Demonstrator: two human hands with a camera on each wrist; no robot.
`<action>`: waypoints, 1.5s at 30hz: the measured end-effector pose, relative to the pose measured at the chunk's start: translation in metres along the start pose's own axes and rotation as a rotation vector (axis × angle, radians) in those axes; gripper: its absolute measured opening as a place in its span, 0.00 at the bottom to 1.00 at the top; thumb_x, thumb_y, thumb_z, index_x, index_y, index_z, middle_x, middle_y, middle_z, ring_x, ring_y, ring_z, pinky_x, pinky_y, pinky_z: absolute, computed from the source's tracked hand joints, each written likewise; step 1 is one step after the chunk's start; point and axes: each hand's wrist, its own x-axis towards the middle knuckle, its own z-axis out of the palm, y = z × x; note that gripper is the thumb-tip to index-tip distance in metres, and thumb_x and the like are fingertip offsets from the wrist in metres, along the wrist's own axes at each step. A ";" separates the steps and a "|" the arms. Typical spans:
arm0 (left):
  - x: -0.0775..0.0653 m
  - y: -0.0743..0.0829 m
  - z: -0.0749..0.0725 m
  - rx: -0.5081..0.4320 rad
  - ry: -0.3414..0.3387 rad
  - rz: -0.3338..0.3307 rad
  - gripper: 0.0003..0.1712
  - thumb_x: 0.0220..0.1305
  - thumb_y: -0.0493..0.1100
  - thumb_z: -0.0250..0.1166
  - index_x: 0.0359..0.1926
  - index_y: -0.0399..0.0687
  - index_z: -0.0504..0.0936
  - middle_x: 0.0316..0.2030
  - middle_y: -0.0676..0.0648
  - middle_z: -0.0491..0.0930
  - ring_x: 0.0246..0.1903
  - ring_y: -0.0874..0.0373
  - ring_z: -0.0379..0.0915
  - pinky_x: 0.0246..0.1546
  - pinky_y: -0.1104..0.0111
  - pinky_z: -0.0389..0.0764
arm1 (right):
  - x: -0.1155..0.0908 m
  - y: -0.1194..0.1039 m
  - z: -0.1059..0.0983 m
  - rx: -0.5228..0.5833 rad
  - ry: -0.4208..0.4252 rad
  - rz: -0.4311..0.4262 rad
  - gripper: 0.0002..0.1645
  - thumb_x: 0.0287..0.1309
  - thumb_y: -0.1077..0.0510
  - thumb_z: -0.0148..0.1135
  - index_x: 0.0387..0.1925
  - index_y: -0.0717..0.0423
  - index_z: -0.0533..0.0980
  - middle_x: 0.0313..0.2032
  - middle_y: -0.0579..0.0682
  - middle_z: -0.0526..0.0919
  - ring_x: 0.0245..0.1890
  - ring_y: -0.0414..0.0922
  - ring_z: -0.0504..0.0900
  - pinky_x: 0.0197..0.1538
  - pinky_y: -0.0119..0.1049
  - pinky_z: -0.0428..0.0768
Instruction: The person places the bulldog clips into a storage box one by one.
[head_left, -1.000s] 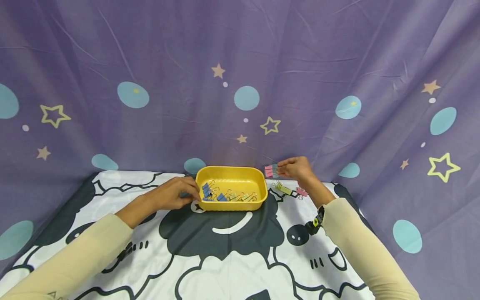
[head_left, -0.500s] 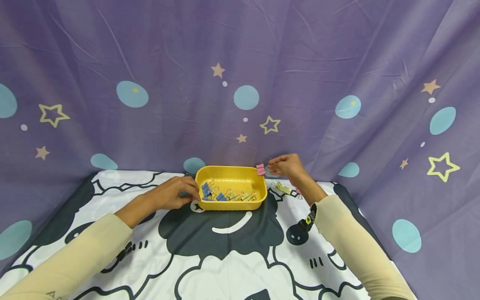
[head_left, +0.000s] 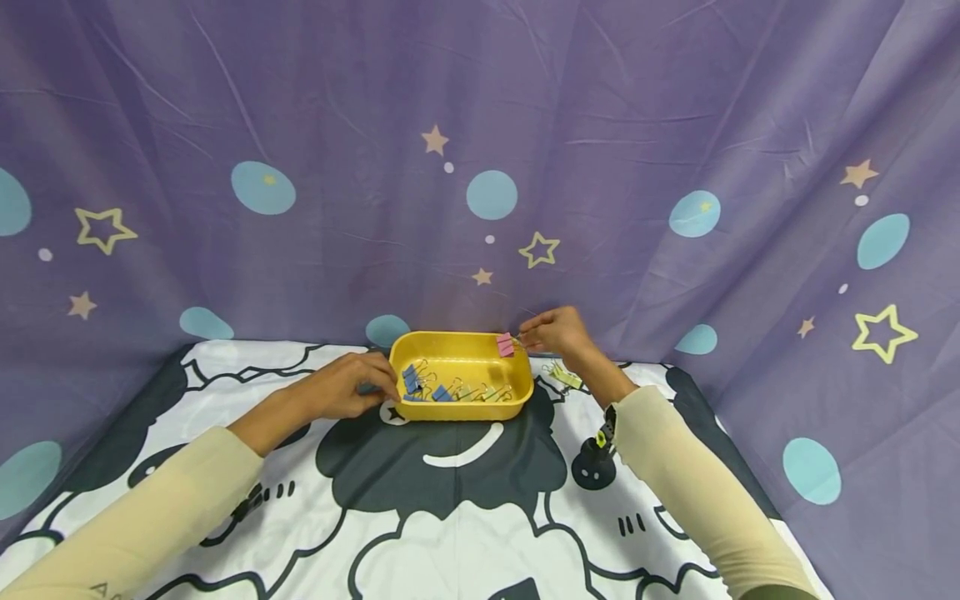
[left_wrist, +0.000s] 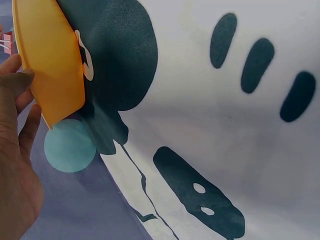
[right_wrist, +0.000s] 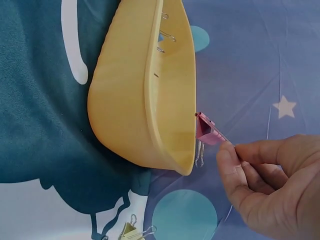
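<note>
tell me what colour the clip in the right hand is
Pink binder clip, clearest in the right wrist view.

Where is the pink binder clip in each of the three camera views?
Head view: the pink binder clip sits right of centre, at the yellow tray's far right rim, pinched by the right hand.
Left wrist view: a pink sliver at the upper left edge, behind the tray.
Right wrist view: mid-frame, at the tray's rim.
Shared landmark: the yellow tray.
</note>
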 end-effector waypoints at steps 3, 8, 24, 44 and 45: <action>0.000 0.000 0.000 0.003 -0.005 0.004 0.18 0.61 0.24 0.78 0.43 0.51 0.98 0.46 0.48 0.94 0.50 0.54 0.88 0.54 0.53 0.91 | 0.000 -0.001 0.005 -0.001 -0.011 -0.007 0.18 0.73 0.70 0.70 0.60 0.77 0.85 0.56 0.69 0.92 0.50 0.57 0.97 0.62 0.52 0.92; -0.001 0.000 -0.001 0.006 -0.011 0.004 0.18 0.61 0.25 0.78 0.44 0.51 0.98 0.46 0.48 0.94 0.50 0.54 0.88 0.54 0.53 0.91 | 0.000 -0.004 0.014 0.012 -0.028 -0.016 0.18 0.71 0.71 0.71 0.59 0.78 0.85 0.55 0.71 0.92 0.50 0.57 0.97 0.65 0.55 0.90; -0.001 -0.001 -0.005 0.003 -0.008 0.006 0.18 0.61 0.24 0.77 0.44 0.50 0.98 0.46 0.52 0.94 0.50 0.54 0.88 0.54 0.53 0.91 | 0.002 -0.014 0.053 -0.026 -0.065 -0.100 0.13 0.69 0.75 0.69 0.52 0.78 0.87 0.48 0.72 0.93 0.52 0.65 0.95 0.58 0.53 0.93; 0.001 -0.003 0.001 0.010 0.010 0.048 0.17 0.59 0.24 0.78 0.42 0.50 0.98 0.44 0.48 0.94 0.49 0.56 0.87 0.53 0.54 0.90 | 0.007 -0.004 0.100 -0.089 -0.076 -0.127 0.10 0.69 0.75 0.67 0.47 0.77 0.89 0.42 0.71 0.94 0.44 0.63 0.97 0.48 0.49 0.96; 0.001 -0.003 0.001 0.012 0.012 0.050 0.17 0.59 0.24 0.78 0.42 0.50 0.98 0.44 0.49 0.94 0.49 0.56 0.87 0.53 0.54 0.89 | 0.008 -0.005 0.102 -0.090 -0.078 -0.124 0.10 0.69 0.75 0.67 0.47 0.77 0.89 0.42 0.71 0.94 0.44 0.63 0.97 0.48 0.48 0.96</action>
